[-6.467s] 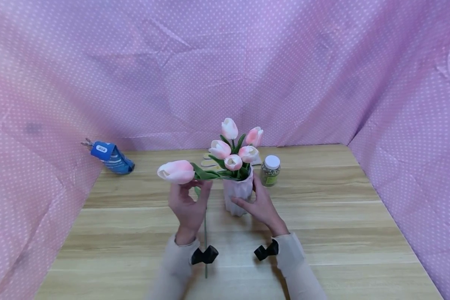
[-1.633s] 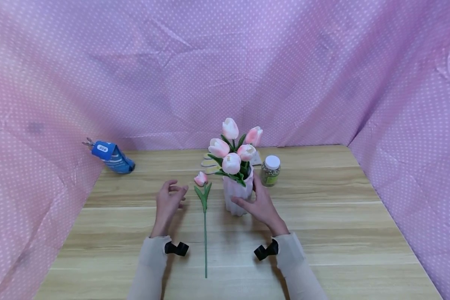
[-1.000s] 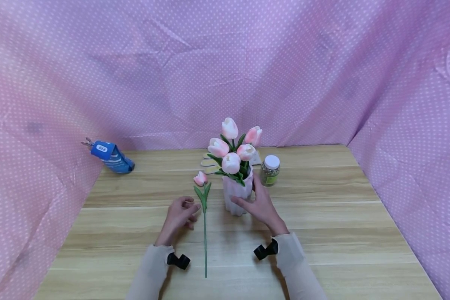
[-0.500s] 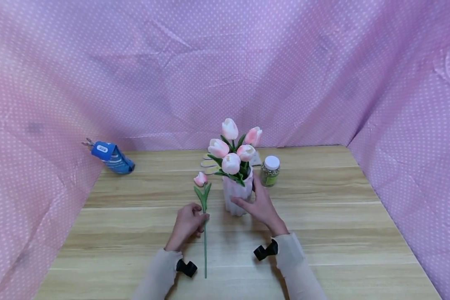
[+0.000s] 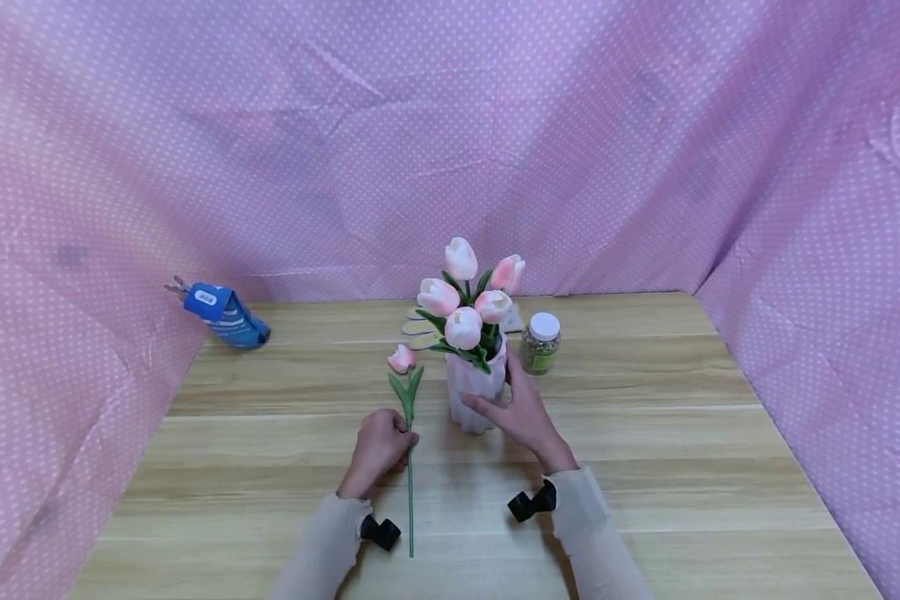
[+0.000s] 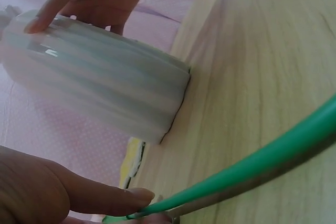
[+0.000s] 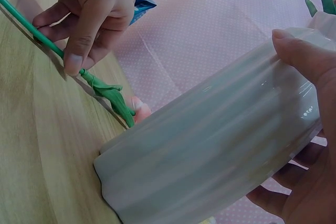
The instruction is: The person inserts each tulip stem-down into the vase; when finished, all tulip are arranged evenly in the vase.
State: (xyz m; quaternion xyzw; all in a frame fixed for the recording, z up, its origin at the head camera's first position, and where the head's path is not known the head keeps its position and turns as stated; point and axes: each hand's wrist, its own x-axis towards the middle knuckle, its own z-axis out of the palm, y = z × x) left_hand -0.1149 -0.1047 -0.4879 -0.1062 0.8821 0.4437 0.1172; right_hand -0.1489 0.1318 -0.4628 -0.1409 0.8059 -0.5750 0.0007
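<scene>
A single tulip (image 5: 401, 359) with a pink-and-white bloom lies along the wooden table, its long green stem (image 6: 273, 158) running towards me. My left hand (image 5: 378, 442) pinches that stem between thumb and fingers just below the leaves (image 7: 107, 93). To the right stands a white fluted vase (image 5: 474, 398), upright and holding several pink-and-white tulips (image 5: 462, 328). Around the vase's right side curls my right hand (image 5: 527, 414), thumb across the front and fingers behind. In the right wrist view the thumb (image 7: 302, 53) lies near the vase's rim.
Right behind the vase is a jar (image 5: 542, 346) with a white lid. Yellow-and-white gloves (image 5: 420, 327) lie partly hidden behind the flowers. A blue packet (image 5: 232, 315) with a metal tool tip sticking out stands back left. Pink dotted cloth (image 5: 450, 150) encloses the table.
Earlier my left hand held another tulip at the vase, then let it go there. Since then it has moved down and right and taken the lying tulip's stem. My right hand stays on the vase.
</scene>
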